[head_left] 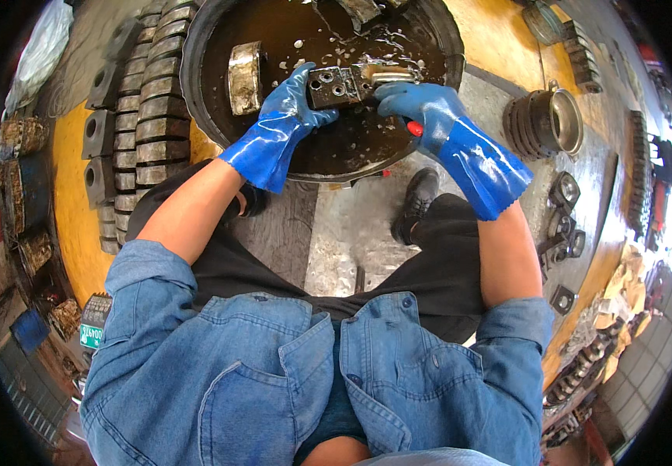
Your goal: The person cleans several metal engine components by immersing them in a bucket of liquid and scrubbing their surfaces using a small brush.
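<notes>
Both of my hands wear long blue rubber gloves over a round black basin (196, 74) of murky brown liquid. My left hand (295, 101) is closed on the left end of a dark metal block (334, 87) with several holes, thumb at its near side. My right hand (425, 109) is curled at the block's right end, round a red-handled tool, apparently a brush (416, 128); only its red handle end shows clearly. Pale strips lie just beyond my right fingers. A ring-like metal part (245, 78) stands in the liquid on the left, and another metal piece (361, 12) sits at the far side.
Left of the basin, dark metal blocks (161, 105) stand in long rows on a yellow surface. To the right are a ribbed metal cylinder (534, 124) and small square parts (565, 190). My shoes (417, 203) stand below the near rim.
</notes>
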